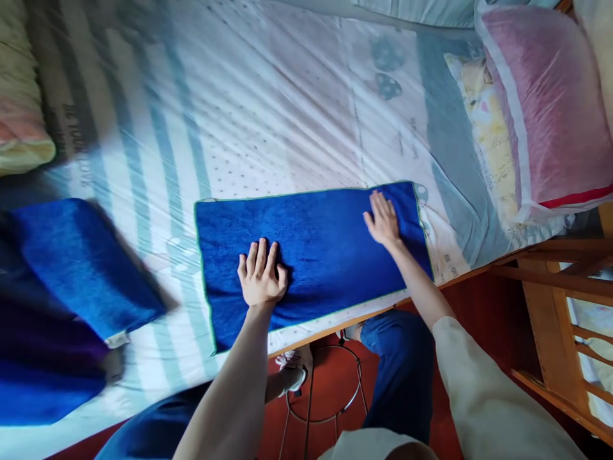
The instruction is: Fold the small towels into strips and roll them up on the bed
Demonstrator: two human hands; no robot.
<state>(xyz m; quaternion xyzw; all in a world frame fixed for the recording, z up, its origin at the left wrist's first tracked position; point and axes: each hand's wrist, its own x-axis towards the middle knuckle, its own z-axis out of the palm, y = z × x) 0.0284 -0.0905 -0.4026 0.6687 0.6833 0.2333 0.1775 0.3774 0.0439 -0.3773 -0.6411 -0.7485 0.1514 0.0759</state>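
Note:
A blue towel [325, 249] with thin green edging lies spread flat along the near side of the bed, with slight wrinkles at its lower left. My left hand [261, 275] rests palm down on its left part, fingers apart. Toward the towel's right end, my right hand [383, 218] also lies flat on the cloth, fingers stretched out. Neither hand grips anything. To the left sits a folded blue towel [90, 262] with a small white tag, and more dark blue cloth [43, 390] is heaped beside it.
The bed sheet [287, 108] is striped and dotted. A pink pillow [550, 108] in a clear cover lies at the right, on a yellow patterned cloth [491, 128]. A wooden bed frame [541, 319] stands lower right. Beneath me is a stool with a metal ring [330, 418] on red floor.

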